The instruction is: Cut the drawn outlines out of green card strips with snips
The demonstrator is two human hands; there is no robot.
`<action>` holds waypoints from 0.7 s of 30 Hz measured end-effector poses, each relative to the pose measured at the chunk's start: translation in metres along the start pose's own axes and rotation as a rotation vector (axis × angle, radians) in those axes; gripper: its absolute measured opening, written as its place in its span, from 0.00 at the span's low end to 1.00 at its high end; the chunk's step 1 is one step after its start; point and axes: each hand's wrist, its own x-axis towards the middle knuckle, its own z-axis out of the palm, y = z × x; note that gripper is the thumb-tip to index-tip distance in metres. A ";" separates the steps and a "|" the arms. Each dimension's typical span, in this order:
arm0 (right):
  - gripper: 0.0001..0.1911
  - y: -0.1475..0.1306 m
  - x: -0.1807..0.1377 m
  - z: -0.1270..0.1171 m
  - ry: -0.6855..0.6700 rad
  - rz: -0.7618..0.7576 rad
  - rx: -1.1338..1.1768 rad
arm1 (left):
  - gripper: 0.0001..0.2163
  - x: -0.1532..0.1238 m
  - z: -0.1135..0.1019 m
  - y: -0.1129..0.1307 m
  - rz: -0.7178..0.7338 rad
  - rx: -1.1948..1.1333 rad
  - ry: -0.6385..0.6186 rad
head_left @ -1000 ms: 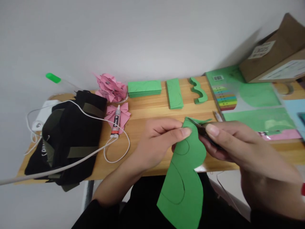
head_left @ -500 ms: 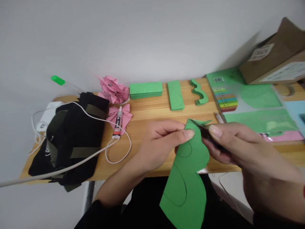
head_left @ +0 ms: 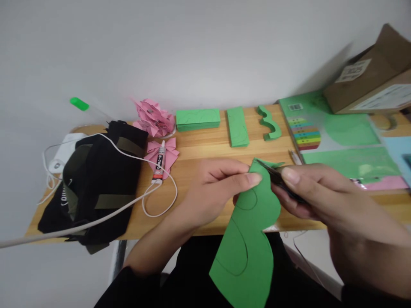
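Between thumb and fingers, my left hand [head_left: 221,186] pinches the upper end of a green paper sheet [head_left: 248,239]. Curved pencil lines run down its left part, and its right edge is cut into scallops. My right hand [head_left: 314,192] grips dark scissors [head_left: 281,183], whose blades lie at the sheet's top right edge. A thin green strip sticks out beyond the blades there. The scissor handles are mostly hidden in my fingers. The lower end of the sheet hangs over my lap, past the table's front edge.
Folded green paper stacks [head_left: 198,119] and a wavy green cutout [head_left: 269,124] lie at the back. Pink paper flowers [head_left: 154,117], a glue tube [head_left: 159,164], a white cable [head_left: 122,215] and a black bag [head_left: 102,184] are left. A cardboard box [head_left: 372,72] sits on green packaging [head_left: 340,149].
The lower end of the green paper has swung slightly left. Both hands keep nearly the same place, with the scissors still at the top edge.
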 end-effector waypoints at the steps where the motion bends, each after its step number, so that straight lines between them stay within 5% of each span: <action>1: 0.29 0.000 0.001 0.000 0.006 -0.005 -0.003 | 0.14 0.000 0.000 -0.001 -0.004 0.007 0.008; 21: 0.28 -0.001 0.006 -0.003 -0.073 0.026 0.049 | 0.16 0.001 0.000 0.002 -0.049 -0.028 -0.022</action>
